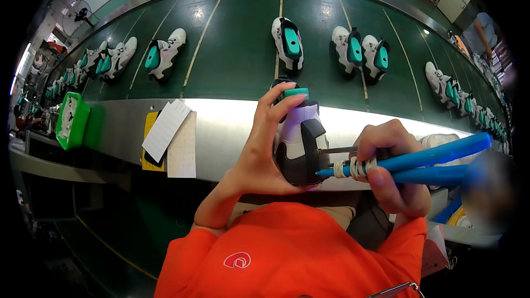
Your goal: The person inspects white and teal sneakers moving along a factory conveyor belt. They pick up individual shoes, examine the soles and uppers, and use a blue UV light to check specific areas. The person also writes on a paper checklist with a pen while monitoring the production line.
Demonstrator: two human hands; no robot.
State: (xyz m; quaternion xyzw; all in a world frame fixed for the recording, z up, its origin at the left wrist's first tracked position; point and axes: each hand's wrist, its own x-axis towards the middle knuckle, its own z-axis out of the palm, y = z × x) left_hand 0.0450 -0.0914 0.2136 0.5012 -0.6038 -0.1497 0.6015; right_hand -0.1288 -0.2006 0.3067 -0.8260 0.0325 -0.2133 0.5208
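My left hand (251, 152) is wrapped round a white and black sneaker (297, 149) with a teal shoe last (296, 92) in its opening. The shoe is tilted up over the metal edge in front of me, its black end nearest me. Closed round two blue pens (436, 153) bound with pale rubber bands (353, 169), my right hand (395, 165) is just right of the shoe. One pen's tip is at the shoe's black side; contact is unclear. A thin dark rod (338, 150) also extends from my right fingers toward the shoe.
Beyond runs a green conveyor belt (221, 49) carrying several similar sneakers (288, 44). On its steel ledge (221, 116) are a green bin (83, 118) and paper sheets (167, 127). A pale shoe (441, 142) lies behind the pens. Another person (481, 33) stands far right.
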